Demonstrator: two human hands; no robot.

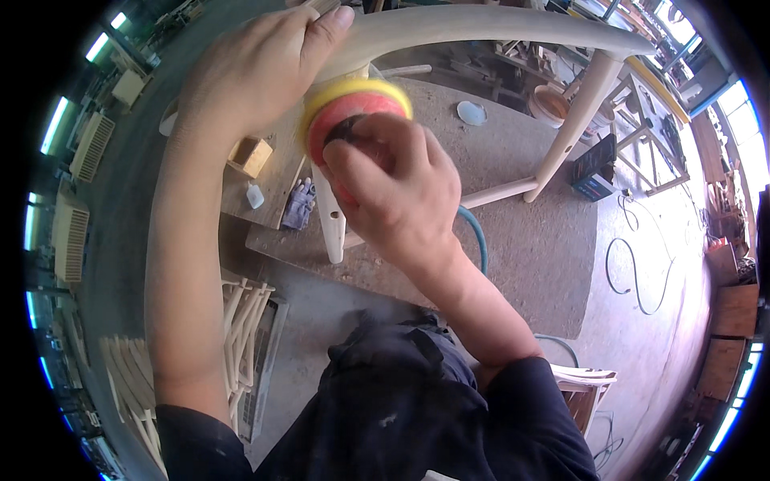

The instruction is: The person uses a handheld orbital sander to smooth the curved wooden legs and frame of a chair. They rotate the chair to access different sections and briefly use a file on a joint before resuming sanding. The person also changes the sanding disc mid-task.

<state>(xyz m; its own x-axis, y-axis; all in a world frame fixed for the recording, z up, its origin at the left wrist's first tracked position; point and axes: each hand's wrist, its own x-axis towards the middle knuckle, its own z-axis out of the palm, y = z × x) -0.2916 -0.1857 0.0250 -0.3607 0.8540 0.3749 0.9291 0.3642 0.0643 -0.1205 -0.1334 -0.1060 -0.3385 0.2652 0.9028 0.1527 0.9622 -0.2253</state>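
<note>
A pale wooden chair frame stands in front of me, its curved rail running across the far side and a leg slanting down at the right. At the far left, my left hand is closed over the end of the rail, thumb on top; its other fingertips are mostly hidden. My right hand grips a round power sander with a red body and a yellow pad rim. The pad is tilted against the wood just below the rail, beside my left hand; the exact contact is hidden.
A dusty board lies under the frame. Grey gloves, a small wooden box and a white bottle lie left. A teal hose runs near my right arm. A bucket and black carton stand right; curved wooden parts are stacked lower left.
</note>
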